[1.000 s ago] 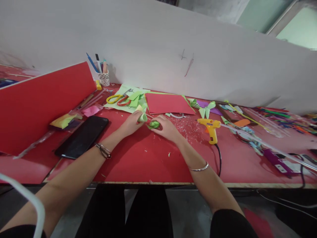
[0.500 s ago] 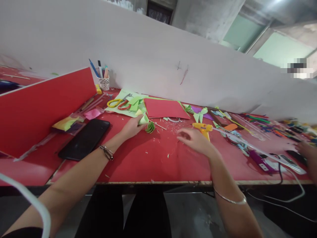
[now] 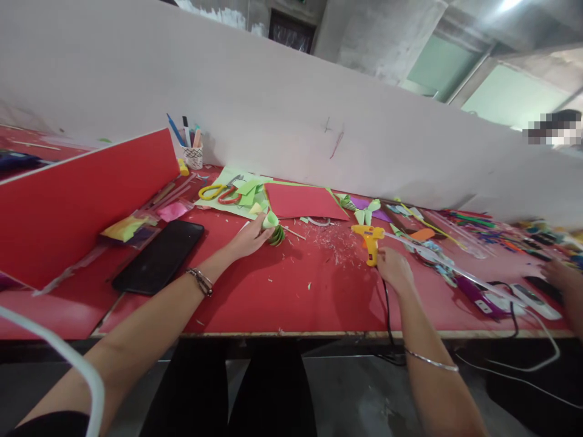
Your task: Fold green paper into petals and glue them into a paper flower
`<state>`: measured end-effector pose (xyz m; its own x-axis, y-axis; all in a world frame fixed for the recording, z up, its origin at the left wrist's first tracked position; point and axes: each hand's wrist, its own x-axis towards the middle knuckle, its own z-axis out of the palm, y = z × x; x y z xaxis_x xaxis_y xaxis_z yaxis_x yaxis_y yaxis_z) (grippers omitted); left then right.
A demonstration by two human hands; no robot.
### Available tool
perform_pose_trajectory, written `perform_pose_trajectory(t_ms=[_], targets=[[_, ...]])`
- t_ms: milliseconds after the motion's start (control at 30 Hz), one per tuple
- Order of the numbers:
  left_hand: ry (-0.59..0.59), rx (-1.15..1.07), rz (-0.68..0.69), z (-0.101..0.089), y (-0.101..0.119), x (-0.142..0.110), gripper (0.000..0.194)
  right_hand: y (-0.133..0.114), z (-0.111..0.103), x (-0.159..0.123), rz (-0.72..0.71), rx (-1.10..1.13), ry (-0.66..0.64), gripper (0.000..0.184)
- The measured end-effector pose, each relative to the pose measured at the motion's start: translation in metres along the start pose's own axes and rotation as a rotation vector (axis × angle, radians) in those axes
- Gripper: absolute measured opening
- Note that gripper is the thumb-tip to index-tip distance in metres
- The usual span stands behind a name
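Observation:
My left hand point(image 3: 249, 237) is closed on a pale green rolled paper piece point(image 3: 270, 220), left of the middle of the red table. A dark green curled paper piece point(image 3: 276, 235) lies right beside its fingertips. On the right, my right hand point(image 3: 395, 268) has its fingers closed at the lower handle of a yellow hot glue gun point(image 3: 371, 243). The gun's nozzle points left, and a long clear glue stick point(image 3: 437, 261) trails from its back. A black cord point(image 3: 388, 309) runs down from the handle over the table edge.
Red card point(image 3: 305, 201), scissors point(image 3: 225, 193) and green paper lie at the back. A black phone point(image 3: 159, 255) lies left, by an upright red board point(image 3: 91, 194) and a pen cup point(image 3: 193, 156). A purple device point(image 3: 480, 297) and another person's hand point(image 3: 562, 279) are at right.
My right hand has moved right and down from over the scraps to the glue gun's handle and closed there. The left hand still holds the rolled paper, shifted slightly right.

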<state>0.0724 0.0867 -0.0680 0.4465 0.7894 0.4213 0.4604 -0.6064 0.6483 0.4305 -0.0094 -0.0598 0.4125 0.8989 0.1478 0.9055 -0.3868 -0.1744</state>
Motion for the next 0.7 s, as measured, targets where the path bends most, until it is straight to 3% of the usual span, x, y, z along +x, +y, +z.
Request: perform_pose_trajectory(t_ms=[233, 367, 500, 567, 700], targets=[[0.014, 0.017, -0.003, -0.003, -0.004, 0.001, 0.019, -0.016, 0.017, 0.009, -0.010, 0.092, 0.029, 0.030], [0.056, 0.051, 0.012, -0.004, -0.009, 0.002, 0.019, -0.031, 0.007, 0.014, -0.019, 0.190, 0.129, 0.032], [0.107, 0.106, -0.005, -0.008, -0.013, 0.003, 0.022, -0.067, -0.022, 0.025, -0.114, 0.326, 0.258, 0.034], [0.133, 0.139, -0.025, -0.011, -0.014, 0.004, 0.022, -0.092, -0.033, 0.029, -0.240, 0.492, 0.340, 0.033], [0.173, 0.199, -0.059, -0.019, -0.018, 0.005, 0.019, -0.134, -0.034, 0.026, -0.273, 0.770, 0.305, 0.034]])
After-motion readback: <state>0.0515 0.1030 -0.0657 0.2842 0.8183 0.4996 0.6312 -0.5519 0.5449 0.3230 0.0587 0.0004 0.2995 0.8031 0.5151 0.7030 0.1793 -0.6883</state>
